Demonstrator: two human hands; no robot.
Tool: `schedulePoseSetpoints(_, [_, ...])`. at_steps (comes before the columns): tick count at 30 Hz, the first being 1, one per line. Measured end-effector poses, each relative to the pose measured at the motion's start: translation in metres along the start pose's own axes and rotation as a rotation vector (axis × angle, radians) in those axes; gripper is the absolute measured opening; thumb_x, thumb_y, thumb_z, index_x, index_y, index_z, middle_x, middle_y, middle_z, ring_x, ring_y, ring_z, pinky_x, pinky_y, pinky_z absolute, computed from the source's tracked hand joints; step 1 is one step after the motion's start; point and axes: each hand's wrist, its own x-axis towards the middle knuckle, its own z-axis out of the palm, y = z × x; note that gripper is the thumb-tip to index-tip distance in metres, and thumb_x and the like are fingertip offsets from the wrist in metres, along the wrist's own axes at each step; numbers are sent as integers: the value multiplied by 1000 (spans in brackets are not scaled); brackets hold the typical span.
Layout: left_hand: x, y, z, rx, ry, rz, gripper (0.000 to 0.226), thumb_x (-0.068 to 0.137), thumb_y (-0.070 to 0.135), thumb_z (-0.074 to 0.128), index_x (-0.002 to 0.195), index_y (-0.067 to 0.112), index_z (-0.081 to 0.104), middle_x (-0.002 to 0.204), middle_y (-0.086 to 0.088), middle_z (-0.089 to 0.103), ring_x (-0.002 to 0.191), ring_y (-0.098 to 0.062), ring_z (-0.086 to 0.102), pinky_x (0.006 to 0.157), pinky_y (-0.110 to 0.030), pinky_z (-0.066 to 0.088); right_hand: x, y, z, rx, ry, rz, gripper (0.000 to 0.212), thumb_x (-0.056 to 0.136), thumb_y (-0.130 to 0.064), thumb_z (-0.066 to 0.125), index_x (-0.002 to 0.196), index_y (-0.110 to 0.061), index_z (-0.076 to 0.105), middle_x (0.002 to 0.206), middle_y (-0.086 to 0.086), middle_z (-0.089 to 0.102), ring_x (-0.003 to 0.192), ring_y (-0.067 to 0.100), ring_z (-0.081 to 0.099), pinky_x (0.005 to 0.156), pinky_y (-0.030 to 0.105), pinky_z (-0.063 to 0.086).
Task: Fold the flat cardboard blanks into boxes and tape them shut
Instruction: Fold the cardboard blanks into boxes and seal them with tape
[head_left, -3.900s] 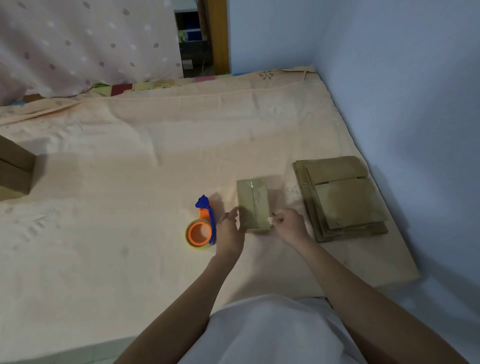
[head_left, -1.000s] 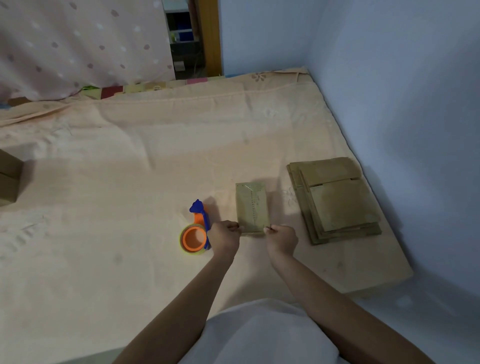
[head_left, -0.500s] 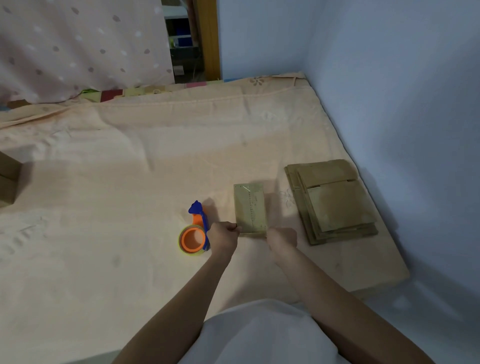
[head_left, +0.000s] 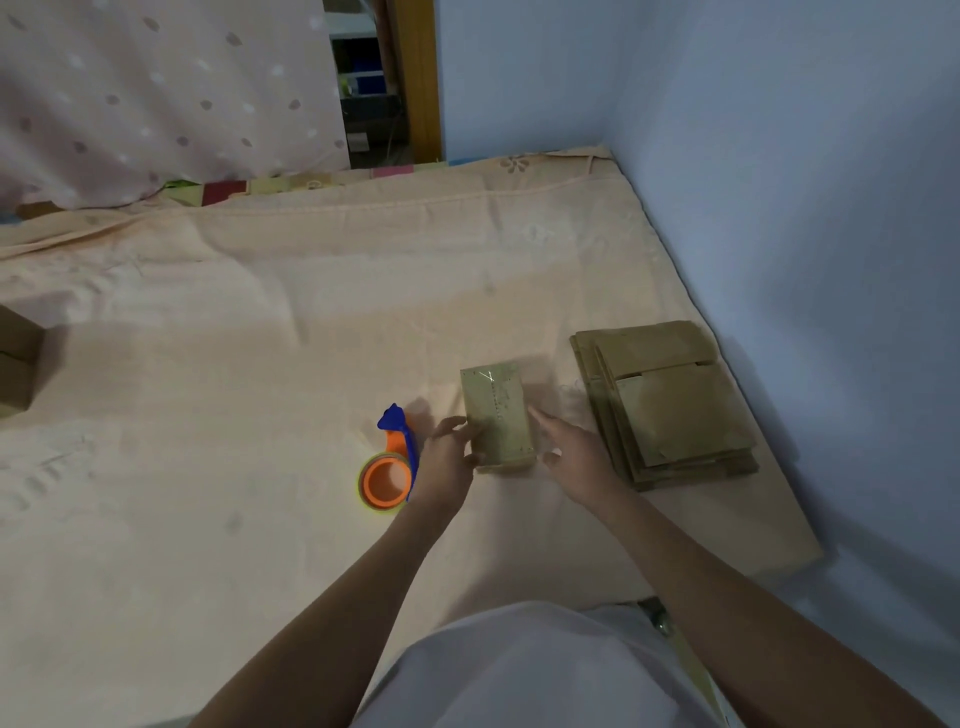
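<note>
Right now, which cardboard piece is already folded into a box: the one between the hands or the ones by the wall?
The small box between the hands: it stands raised with tape on top, while the stack of blanks lies flat.

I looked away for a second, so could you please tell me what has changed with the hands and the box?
Both hands have opened: the left hand and right hand gave up their pinching grip at the near end of the box and now flank its sides. The box, tape dispenser and stack of blanks stayed put.

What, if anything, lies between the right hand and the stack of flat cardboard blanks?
Nothing visible. Only bare bedsheet separates the right hand from the stack of flat cardboard blanks; the taped box sits on that hand's other side.
</note>
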Motion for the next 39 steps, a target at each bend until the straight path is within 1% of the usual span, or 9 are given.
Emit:
schedulePoseSetpoints(5, [4,-26,0,184,-166,219,45,94,11,66,137,22,59,160,-11,30,137,-31,43,108,-26,39,6,-1,-12,-279,-204,-141,63,93,5,58,148,-23,47,133,15,63,116,28,64,101,36,50])
schedulePoseSetpoints(10, [12,-31,1,121,-252,211,51,93,7,66,140,24,55,162,-12,21,143,-34,33,106,-41,47,9,-5,-13,-319,-242,-106,66,90,-8,71,149,-21,45,131,15,64,116,26,61,101,34,48])
schedulePoseSetpoints(16, [12,-28,2,217,-259,204,53,96,19,64,145,29,48,163,-11,18,142,-32,37,112,-41,40,9,-1,-6,-353,-221,-82,65,93,-12,68,152,-21,41,131,13,64,115,25,62,101,36,49])
schedulePoseSetpoints(22, [11,-19,-4,166,-283,142,59,89,44,69,142,25,53,162,-13,22,143,-30,35,113,-40,37,2,-7,-7,-164,-181,-17,62,91,-6,65,148,-19,46,146,3,54,131,15,53,98,9,37])
schedulePoseSetpoints(24, [11,-18,-3,106,-227,123,49,90,39,70,136,26,60,159,-14,29,142,-31,36,112,-42,39,-1,-9,-2,-62,-116,8,58,90,-8,69,144,-17,51,145,4,55,130,8,53,106,12,36])
schedulePoseSetpoints(27, [10,-18,0,77,-186,107,44,90,26,72,132,28,62,158,-11,33,140,-29,40,111,-39,40,-4,-7,10,-17,-16,37,52,90,-1,69,138,-15,59,135,5,63,115,5,59,93,-2,36])
schedulePoseSetpoints(33, [2,-16,-1,-403,-123,-64,35,89,5,71,120,22,72,149,4,46,130,-15,53,96,-10,45,-8,-6,8,208,-26,111,56,91,12,54,137,-19,61,131,-3,64,122,5,58,107,22,45])
schedulePoseSetpoints(36, [1,-5,-4,-598,-72,-194,40,91,-4,61,120,22,71,137,2,61,108,-15,67,77,-11,52,-6,-17,6,408,99,253,55,92,8,49,132,-27,64,132,-2,65,119,8,61,97,23,52])
schedulePoseSetpoints(39, [8,9,-13,-891,4,-397,40,98,6,55,130,30,55,116,2,65,101,-20,67,79,-27,55,3,-34,-1,427,148,412,43,101,-18,53,142,-32,52,139,-9,52,126,17,55,102,35,49])
